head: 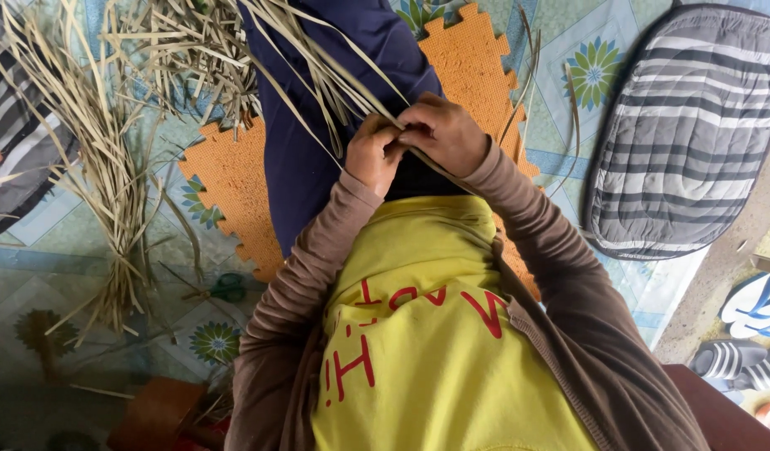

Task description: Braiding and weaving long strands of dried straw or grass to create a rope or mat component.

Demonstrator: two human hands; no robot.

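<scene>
Both my hands meet over my lap, above a dark blue trouser leg [318,142]. My left hand [371,155] pinches several long dry pale leaf strips [335,79] that fan up and away to the upper left. My right hand [443,134] closes on the same strips right beside it, fingers curled and touching the left hand. Brown sleeves cover both arms and a yellow shirt fills the lower middle.
An orange foam mat [235,179] lies under my leg on a patterned floor sheet. Loose strips [109,175] are heaped at the left. Green-handled scissors [228,288] lie on the floor. A striped grey cushion [686,125] sits at the right, sandals [748,334] below it.
</scene>
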